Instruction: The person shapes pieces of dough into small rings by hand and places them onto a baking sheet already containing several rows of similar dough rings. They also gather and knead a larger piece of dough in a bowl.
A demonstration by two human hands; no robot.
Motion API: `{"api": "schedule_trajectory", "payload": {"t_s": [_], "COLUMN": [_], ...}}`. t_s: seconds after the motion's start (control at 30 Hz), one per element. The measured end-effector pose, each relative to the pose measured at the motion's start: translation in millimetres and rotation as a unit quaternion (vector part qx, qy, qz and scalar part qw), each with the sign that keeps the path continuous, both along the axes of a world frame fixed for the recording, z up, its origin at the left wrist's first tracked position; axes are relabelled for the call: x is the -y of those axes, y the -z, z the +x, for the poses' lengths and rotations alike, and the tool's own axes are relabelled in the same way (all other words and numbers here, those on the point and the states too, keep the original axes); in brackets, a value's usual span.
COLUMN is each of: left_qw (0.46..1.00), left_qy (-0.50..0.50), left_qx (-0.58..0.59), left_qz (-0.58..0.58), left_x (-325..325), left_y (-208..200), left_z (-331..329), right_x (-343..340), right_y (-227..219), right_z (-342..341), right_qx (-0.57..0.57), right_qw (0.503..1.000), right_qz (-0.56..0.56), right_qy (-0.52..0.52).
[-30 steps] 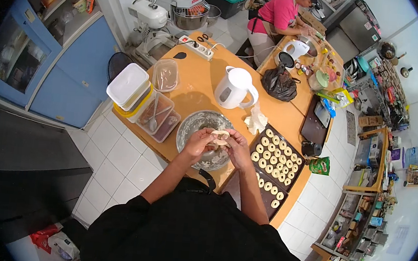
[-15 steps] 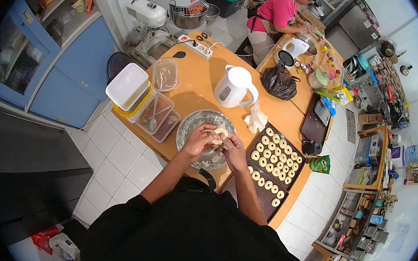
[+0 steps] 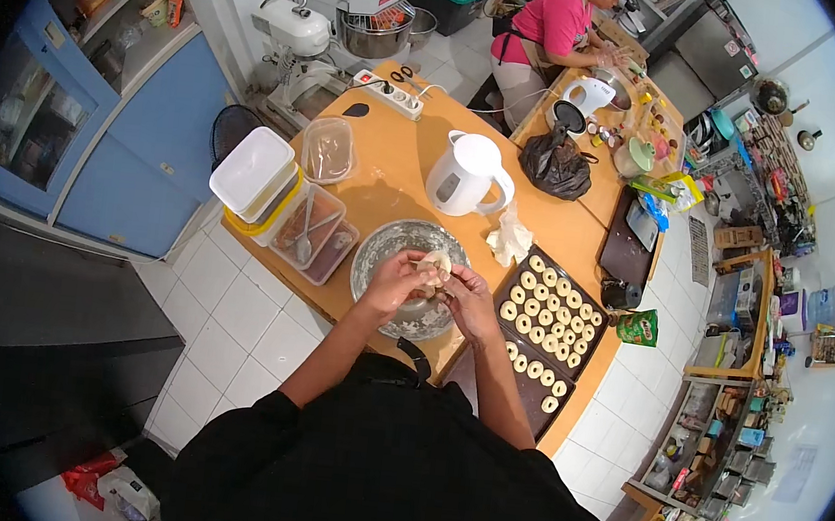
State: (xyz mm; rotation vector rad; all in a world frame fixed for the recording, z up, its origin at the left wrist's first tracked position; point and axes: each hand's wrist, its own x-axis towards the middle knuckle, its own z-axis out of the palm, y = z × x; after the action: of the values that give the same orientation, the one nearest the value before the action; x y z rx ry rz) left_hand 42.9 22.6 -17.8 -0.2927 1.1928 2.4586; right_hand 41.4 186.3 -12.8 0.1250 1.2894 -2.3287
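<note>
1. A small, soft-looking pale dough piece point(image 3: 435, 262) is held up between both hands, right above a round metal bowl point(image 3: 374, 248) coated with whitish residue.
2. It's gripped by the fingers of the left hand point(image 3: 393, 283) on one side and pinched by the right hand point(image 3: 472, 303) on the other. Its exact shape can't really be made out, since it's partly covered by fingers.
3. Tearing looks like the main risk, tbh: if it's pulled unevenly or squeezed too thin, it could be split at the weak spot.
4. Sticking is probably next, if the fingers are left too tacky. And if the grip is loosened, the piece could be dropped into the bowl.
5. Pale round dough rings point(image 3: 573, 360) are laid out on dark rectangular trays point(image 3: 533, 397) to the right. The closest ones are placed just beside the right forearm point(image 3: 500, 389), so they could be smudged if that arm is swung out.
6. A white electric kettle point(image 3: 463, 180) is parked on the light-brown desk point(image 3: 398, 148) beyond the bowl; it might get knocked by a careless reach.
</note>
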Motion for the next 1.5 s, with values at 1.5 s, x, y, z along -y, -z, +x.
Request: {"api": "schedule_trajectory", "payload": {"t_s": [1.5], "left_qw": [1.0], "left_qy": [0.024], "left_qx": [0.01], "left_qz": [-0.001], "left_x": [-7], "left_y": [11], "left_z": [2], "right_x": [-6], "right_y": [0], "right_z": [-3], "right_qx": [-0.003], "right_qw": [0.998], "right_qz": [0.04], "right_qy": [0.049]}}
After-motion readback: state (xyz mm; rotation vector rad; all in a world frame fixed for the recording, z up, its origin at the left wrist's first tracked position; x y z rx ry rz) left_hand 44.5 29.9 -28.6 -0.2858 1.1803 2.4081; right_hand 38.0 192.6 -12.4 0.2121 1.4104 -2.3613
